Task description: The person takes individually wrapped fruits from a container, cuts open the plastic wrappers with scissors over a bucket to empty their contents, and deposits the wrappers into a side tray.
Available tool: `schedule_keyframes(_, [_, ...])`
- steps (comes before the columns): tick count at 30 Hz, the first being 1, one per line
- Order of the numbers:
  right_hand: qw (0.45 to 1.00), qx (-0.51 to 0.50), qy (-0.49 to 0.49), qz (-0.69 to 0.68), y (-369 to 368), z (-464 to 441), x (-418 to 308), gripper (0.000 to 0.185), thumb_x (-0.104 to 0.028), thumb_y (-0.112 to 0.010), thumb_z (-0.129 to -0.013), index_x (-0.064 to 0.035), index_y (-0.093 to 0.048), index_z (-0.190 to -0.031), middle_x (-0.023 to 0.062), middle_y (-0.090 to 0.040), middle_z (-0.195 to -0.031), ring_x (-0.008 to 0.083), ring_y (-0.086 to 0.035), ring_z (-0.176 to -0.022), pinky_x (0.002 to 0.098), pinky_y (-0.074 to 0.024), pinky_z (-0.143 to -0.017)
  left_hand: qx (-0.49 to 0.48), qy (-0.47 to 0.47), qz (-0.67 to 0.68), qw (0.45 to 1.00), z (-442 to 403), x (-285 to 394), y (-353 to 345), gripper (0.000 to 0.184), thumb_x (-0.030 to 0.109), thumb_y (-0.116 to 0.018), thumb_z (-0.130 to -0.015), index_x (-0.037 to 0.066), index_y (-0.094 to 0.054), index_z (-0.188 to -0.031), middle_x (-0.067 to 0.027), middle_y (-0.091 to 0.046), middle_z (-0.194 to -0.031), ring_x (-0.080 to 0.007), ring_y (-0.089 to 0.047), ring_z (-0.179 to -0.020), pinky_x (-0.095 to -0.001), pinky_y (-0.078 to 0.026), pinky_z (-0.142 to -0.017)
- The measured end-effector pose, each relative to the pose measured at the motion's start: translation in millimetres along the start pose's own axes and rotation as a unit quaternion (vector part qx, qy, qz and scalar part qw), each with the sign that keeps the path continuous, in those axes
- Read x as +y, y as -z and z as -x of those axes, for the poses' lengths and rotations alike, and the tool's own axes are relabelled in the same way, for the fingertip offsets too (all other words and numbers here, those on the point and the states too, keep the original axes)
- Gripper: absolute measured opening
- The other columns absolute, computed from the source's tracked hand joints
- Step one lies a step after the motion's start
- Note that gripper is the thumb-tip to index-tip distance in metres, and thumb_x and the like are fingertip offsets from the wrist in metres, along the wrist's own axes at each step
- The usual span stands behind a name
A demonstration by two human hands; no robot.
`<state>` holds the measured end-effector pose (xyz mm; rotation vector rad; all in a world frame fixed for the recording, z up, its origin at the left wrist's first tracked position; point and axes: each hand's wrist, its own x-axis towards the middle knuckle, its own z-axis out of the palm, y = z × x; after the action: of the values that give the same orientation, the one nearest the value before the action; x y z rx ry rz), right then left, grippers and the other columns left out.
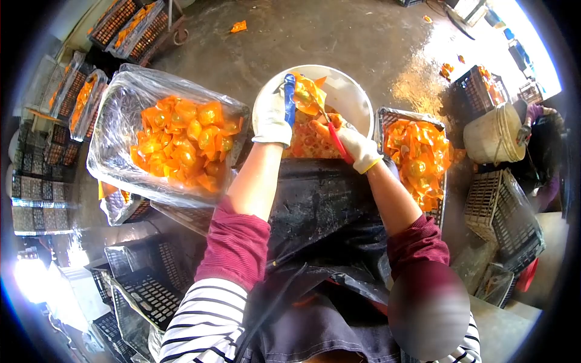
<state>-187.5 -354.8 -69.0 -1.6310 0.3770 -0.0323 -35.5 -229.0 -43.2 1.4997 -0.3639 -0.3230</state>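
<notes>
Over a white bucket (363, 100), my left hand (271, 118), in a white glove with blue on its fingers, grips an orange film-wrapped bundle (308, 95). My right hand (354, 142), in a white glove that leaves fingers bare, is closed around a red-handled cutting tool (340, 142). Its thin metal blade touches or nearly touches the bundle; whether it is a knife or scissors I cannot tell. Small orange and pinkish bits (308, 140) lie inside the bucket. Left of it, a plastic-lined crate (115, 130) holds many similar bundles (187, 136).
To the right stands a black crate (382, 115) of orange wrappings (417, 160). Beyond it, another person's gloved hand (524, 134) is at a dirty pail (493, 136), near stacked crates (484, 202). More crates (145, 290) stand at lower left. Pale crumbs (417, 85) are scattered on the floor.
</notes>
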Motion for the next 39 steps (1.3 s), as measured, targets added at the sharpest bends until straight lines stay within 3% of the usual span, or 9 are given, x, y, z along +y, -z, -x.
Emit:
schedule_keyframes(6, [0.994,0.039,-0.089,-0.047,-3.2,17.2,-33.1,0.032,-0.028,-0.058,-0.092,-0.0057,-0.056,-0.114,0.0084,-0.065,-0.092,0.0167,-0.061,-0.081,0.0282,-0.0485,-0.067,0.038,0.006,0.156,0.987,1.1,-9.2,-2.3,0.025,0.023,-0.053,-0.094,0.003,-0.064,-0.106,-0.0105,-0.066,-0.1,-0.018,-0.062,-0.093,-0.0287,-0.047,-0.087])
schedule_keyframes(10, [0.997,0.019,-0.03,-0.068,18.5,-5.0,20.8,0.032,-0.022,-0.056,-0.094,-0.0051,-0.051,-0.121,0.0095,-0.062,-0.112,0.0211,-0.066,-0.08,0.0253,-0.0509,-0.057,0.05,-0.025,-0.057,0.997,20.1,25.0,-14.8,0.036,0.03,-0.059,-0.091,0.001,-0.063,-0.112,-0.0089,-0.066,-0.1,-0.017,-0.06,-0.094,-0.0262,-0.045,-0.085])
schedule_keyframes(12, [0.991,0.027,-0.105,-0.084,2.5,15.3,-38.9,0.031,-0.02,-0.054,-0.095,-0.0051,-0.051,-0.122,0.0085,-0.061,-0.115,0.0214,-0.064,-0.09,0.0258,-0.0518,-0.067,-0.027,0.161,-0.112,0.98,29.0,76.4,-13.6,0.045,0.039,-0.062,-0.088,0.0,-0.063,-0.111,-0.0113,-0.068,-0.099,-0.0188,-0.06,-0.096,-0.0285,-0.044,-0.083])
schedule_keyframes(14, [0.999,0.019,-0.035,-0.006,5.4,6.5,-21.3,0.03,-0.019,-0.054,-0.095,-0.0061,-0.051,-0.122,0.0078,-0.061,-0.115,0.0209,-0.063,-0.094,0.0273,-0.0517,-0.071,-0.036,0.083,-0.089,0.992,3.1,7.8,-18.8,0.056,0.052,-0.063,-0.081,0.001,-0.065,-0.105,-0.0221,-0.067,-0.092,-0.0344,-0.064,-0.091,-0.0401,-0.05,-0.076])
schedule_keyframes(20, [0.985,-0.016,-0.016,-0.171,5.3,-1.7,-0.8,0.03,-0.018,-0.056,-0.094,-0.0069,-0.051,-0.122,0.01,-0.058,-0.12,0.0213,-0.061,-0.103,0.0352,-0.0519,-0.085,-0.004,0.035,-0.301,0.953,12.6,19.1,-18.7,0.046,0.043,-0.056,-0.088,-0.001,-0.066,-0.096,-0.0244,-0.066,-0.091,-0.0371,-0.064,-0.09,-0.0429,-0.049,-0.073])
schedule_keyframes(25, [0.994,0.041,-0.031,-0.092,-3.6,4.5,-19.7,0.035,-0.015,-0.064,-0.089,-0.0027,-0.052,-0.12,0.0054,-0.06,-0.108,0.0129,-0.06,-0.093,0.0252,-0.051,-0.08,-0.038,0.015,-0.097,0.994,8.1,11.4,-12.0,0.038,0.025,-0.07,-0.084,0.002,-0.061,-0.112,-0.0108,-0.067,-0.098,-0.0206,-0.062,-0.089,-0.0294,-0.048,-0.082])
schedule_keyframes(35, [0.983,0.112,-0.124,-0.075,-8.9,41.4,-84.2,0.028,-0.014,-0.063,-0.087,-0.0031,-0.06,-0.112,0.0049,-0.063,-0.091,0.0145,-0.059,-0.079,0.0277,-0.0501,-0.067,-0.079,-0.041,-0.32,0.943,36.0,49.1,-8.4,0.029,0.017,-0.053,-0.092,0.002,-0.058,-0.117,-0.0127,-0.066,-0.101,-0.021,-0.063,-0.093,-0.0311,-0.049,-0.087])
schedule_keyframes(36, [0.999,0.048,-0.022,-0.005,12.3,-2.2,14.1,0.029,-0.014,-0.063,-0.086,-0.0035,-0.059,-0.114,0.006,-0.063,-0.096,0.0166,-0.059,-0.085,0.0303,-0.0504,-0.071,-0.112,-0.01,-0.387,0.915,29.8,51.4,-8.4,0.031,0.018,-0.051,-0.093,0.002,-0.057,-0.119,-0.0125,-0.064,-0.108,-0.0198,-0.061,-0.1,-0.0304,-0.048,-0.089])
schedule_keyframes(39, [0.995,0.091,-0.01,0.05,-7.9,24.1,-54.6,0.03,-0.014,-0.063,-0.088,-0.0052,-0.057,-0.116,0.0055,-0.061,-0.101,0.0152,-0.056,-0.092,0.0277,-0.0479,-0.078,-0.135,-0.13,-0.414,0.891,18.5,-15.4,-4.7,0.037,0.031,-0.046,-0.095,0.006,-0.057,-0.121,-0.0149,-0.063,-0.113,-0.0241,-0.058,-0.108,-0.0358,-0.049,-0.089])
